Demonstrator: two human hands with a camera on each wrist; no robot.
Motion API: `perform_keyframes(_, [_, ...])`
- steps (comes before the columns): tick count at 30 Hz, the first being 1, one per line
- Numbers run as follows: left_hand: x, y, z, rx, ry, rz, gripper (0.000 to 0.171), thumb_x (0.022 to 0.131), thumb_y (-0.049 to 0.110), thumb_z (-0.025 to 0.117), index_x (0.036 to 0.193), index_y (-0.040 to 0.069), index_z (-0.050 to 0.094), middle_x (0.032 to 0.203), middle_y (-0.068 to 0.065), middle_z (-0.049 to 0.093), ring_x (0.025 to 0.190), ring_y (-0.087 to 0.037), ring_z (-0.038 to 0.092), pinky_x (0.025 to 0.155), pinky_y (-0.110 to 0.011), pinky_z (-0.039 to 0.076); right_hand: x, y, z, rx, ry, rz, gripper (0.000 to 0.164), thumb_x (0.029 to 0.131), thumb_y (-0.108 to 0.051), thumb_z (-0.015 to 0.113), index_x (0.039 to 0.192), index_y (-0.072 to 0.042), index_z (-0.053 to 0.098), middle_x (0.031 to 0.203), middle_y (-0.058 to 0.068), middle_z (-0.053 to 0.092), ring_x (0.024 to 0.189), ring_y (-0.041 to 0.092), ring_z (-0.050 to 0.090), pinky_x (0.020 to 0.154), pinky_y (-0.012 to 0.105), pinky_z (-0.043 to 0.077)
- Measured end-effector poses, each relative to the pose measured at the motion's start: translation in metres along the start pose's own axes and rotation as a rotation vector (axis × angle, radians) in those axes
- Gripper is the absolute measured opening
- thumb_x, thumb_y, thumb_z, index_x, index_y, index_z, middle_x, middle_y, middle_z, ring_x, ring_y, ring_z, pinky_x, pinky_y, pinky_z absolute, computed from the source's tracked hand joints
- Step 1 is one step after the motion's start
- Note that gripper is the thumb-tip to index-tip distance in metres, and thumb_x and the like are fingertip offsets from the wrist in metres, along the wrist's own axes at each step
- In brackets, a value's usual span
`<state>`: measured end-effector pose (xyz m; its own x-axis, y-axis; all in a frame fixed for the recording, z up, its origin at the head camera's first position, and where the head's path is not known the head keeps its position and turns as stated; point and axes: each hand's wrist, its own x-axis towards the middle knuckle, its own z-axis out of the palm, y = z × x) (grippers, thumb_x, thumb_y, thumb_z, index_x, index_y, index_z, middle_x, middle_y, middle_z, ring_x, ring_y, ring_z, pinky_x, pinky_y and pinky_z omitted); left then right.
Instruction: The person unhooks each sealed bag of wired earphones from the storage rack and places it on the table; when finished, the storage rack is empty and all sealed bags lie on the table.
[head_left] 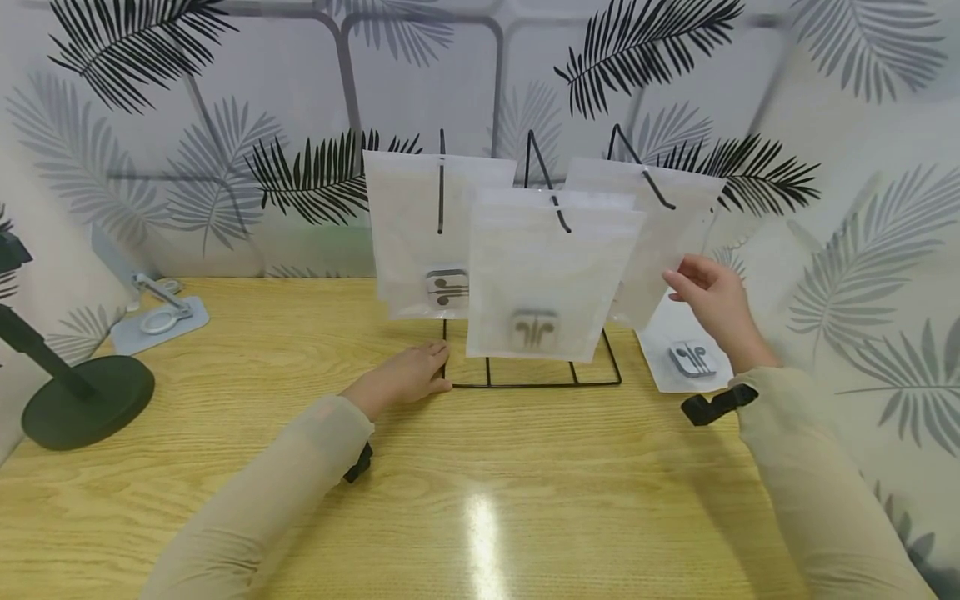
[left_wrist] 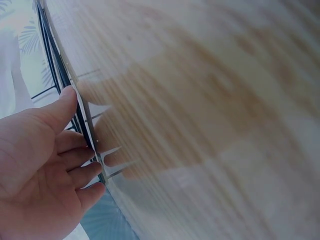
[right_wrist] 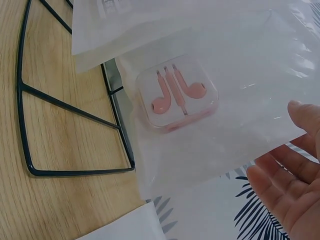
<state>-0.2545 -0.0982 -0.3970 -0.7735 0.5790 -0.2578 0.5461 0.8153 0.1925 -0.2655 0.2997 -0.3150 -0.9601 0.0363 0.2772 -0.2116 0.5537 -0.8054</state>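
A black wire display rack (head_left: 546,386) stands on the table, its three hooks hung with white translucent zip bags. My left hand (head_left: 405,372) rests at the front left corner of the rack's base, fingertips at the wire. In the left wrist view the fingers (left_wrist: 75,175) lie along the bar, loosely bent. At the side edge of the right-hand bag (head_left: 671,225) is my right hand (head_left: 716,304), thumb and fingers apart around the edge. Inside that bag the right wrist view shows a clear case with pink wired earphones (right_wrist: 177,95). The front middle bag (head_left: 555,275) hides part of its neighbours.
Right of the rack, another white bag (head_left: 660,367) with a boxed earphone set (head_left: 692,360) lies on the table. A light blue folding stand (head_left: 161,325) is at the back left, near a dark green lamp base (head_left: 90,404). Leaf-patterned curtain (head_left: 300,100) hangs behind.
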Motion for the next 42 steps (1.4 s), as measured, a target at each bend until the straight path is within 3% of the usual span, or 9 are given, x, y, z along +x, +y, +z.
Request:
perform_keyframes(6, [0.002, -0.001, 0.001, -0.006, -0.01, -0.002, 0.065, 0.097, 0.033, 0.046, 0.143, -0.006, 0.022, 0.148, -0.021, 0.019, 0.135, -0.032, 0.018, 0.109, -0.042, 0.018, 0.004, 0.002, 0.002, 0.018, 0.01, 0.038, 0.045, 0.091, -0.036, 0.056, 0.117, 0.001, 0.055, 0.103, 0.0, 0.061, 0.086, 0.006, 0.057, 0.068, 0.022, 0.053])
perform_keyframes(8, [0.001, -0.001, 0.001, -0.01, -0.011, -0.004, 0.065, 0.097, 0.033, 0.046, 0.143, -0.006, 0.021, 0.148, -0.021, 0.019, 0.135, -0.033, 0.018, 0.109, -0.042, 0.018, 0.003, 0.0, 0.002, 0.042, 0.011, 0.04, 0.043, 0.091, -0.034, 0.057, 0.116, 0.002, 0.055, 0.098, -0.004, 0.063, 0.082, 0.004, 0.058, 0.066, 0.024, 0.054])
perform_keyframes(13, [0.0, -0.001, 0.0, -0.021, -0.002, -0.006, 0.065, 0.097, 0.032, 0.046, 0.143, -0.007, 0.022, 0.148, -0.022, 0.019, 0.135, -0.034, 0.019, 0.109, -0.043, 0.018, 0.003, -0.001, 0.002, 0.092, 0.014, 0.026, 0.037, 0.091, -0.029, 0.058, 0.11, 0.003, 0.057, 0.089, -0.013, 0.064, 0.076, 0.002, 0.061, 0.063, 0.026, 0.055])
perform_keyframes(21, [-0.002, 0.001, -0.001, -0.029, 0.003, -0.005, 0.065, 0.097, 0.033, 0.046, 0.143, -0.007, 0.021, 0.147, -0.022, 0.02, 0.134, -0.034, 0.019, 0.109, -0.042, 0.018, 0.001, -0.003, 0.002, 0.146, 0.034, -0.007, 0.031, 0.091, -0.024, 0.059, 0.093, 0.006, 0.057, 0.078, -0.012, 0.064, 0.071, 0.005, 0.063, 0.06, 0.024, 0.055])
perform_keyframes(34, [-0.004, 0.003, -0.004, -0.032, -0.012, -0.01, 0.064, 0.098, 0.032, 0.045, 0.143, -0.006, 0.021, 0.148, -0.021, 0.019, 0.135, -0.034, 0.018, 0.109, -0.043, 0.018, -0.005, -0.007, 0.0, 0.133, 0.069, -0.029, 0.031, 0.091, -0.018, 0.059, 0.103, 0.011, 0.059, 0.078, -0.012, 0.064, 0.068, 0.003, 0.062, 0.059, 0.022, 0.054])
perform_keyframes(42, [-0.004, 0.003, -0.003, -0.029, 0.0, -0.001, 0.064, 0.098, 0.032, 0.046, 0.143, -0.006, 0.022, 0.147, -0.022, 0.02, 0.134, -0.035, 0.02, 0.109, -0.043, 0.019, -0.01, -0.009, -0.005, 0.165, 0.067, -0.062, 0.02, 0.09, -0.013, 0.06, 0.097, 0.006, 0.063, 0.076, -0.011, 0.064, 0.063, 0.005, 0.062, 0.058, 0.02, 0.053])
